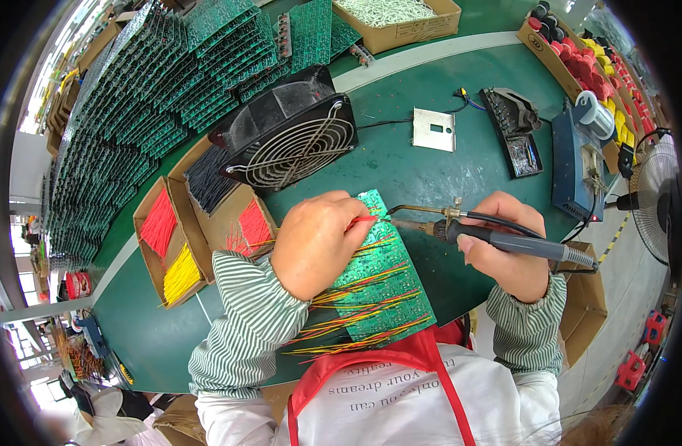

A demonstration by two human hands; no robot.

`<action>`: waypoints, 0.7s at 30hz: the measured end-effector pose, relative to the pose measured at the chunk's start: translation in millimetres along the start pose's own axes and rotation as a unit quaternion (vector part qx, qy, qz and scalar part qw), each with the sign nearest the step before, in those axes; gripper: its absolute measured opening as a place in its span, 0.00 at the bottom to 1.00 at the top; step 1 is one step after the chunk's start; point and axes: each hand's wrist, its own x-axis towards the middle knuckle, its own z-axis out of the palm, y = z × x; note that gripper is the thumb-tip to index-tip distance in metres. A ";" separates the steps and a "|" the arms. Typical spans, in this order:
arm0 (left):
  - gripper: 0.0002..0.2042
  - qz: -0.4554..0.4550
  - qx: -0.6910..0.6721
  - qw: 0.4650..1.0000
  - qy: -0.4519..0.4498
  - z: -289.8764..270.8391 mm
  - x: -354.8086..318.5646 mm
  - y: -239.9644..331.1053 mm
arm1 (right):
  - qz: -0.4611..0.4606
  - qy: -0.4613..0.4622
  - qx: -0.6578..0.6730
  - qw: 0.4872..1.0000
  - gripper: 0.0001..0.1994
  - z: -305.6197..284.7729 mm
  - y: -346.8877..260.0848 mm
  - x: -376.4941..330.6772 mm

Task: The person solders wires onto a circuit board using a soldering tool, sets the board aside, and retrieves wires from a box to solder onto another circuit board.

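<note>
A green circuit board (385, 275) lies on the green table in front of me, with several red and yellow wires (356, 312) sticking out along its left side. My left hand (318, 241) rests on the board's upper left part and pinches a red wire (364, 218) at the board's top edge. My right hand (504, 253) grips a grey-handled soldering iron (497, 238), whose tip (391, 217) meets the wire end at the top of the board.
A black fan (292, 134) stands behind the board. Cardboard boxes with red wires (160, 223), yellow wires (181, 273) and black wires (207, 178) sit at left. Stacked green boards (155, 82) fill the far left. A blue soldering station (579, 160) and metal plate (434, 129) lie at right.
</note>
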 end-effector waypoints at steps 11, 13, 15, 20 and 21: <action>0.06 0.005 0.015 1.000 -0.007 -0.9 -0.3 -0.5 | -0.015 0.010 -0.018 1.000 0.08 -3.0 -3.5 -2.1; 0.05 0.004 0.019 1.000 -0.006 -1.8 -1.6 -1.0 | -0.007 0.007 -0.013 1.000 0.09 -4.5 -5.5 -4.7; 0.04 0.026 -0.006 0.999 0.042 -8.5 -6.9 -3.0 | -0.016 0.001 -0.019 1.000 0.09 -4.7 -7.0 -7.4; 0.04 -0.037 0.022 0.998 0.050 -34.6 -51.5 5.4 | -0.071 -0.043 -0.044 0.996 0.09 5.4 -9.1 -18.3; 0.04 -0.054 0.010 0.998 0.026 -34.5 -61.0 5.0 | -0.056 -0.062 -0.017 0.996 0.08 10.9 -10.7 -19.7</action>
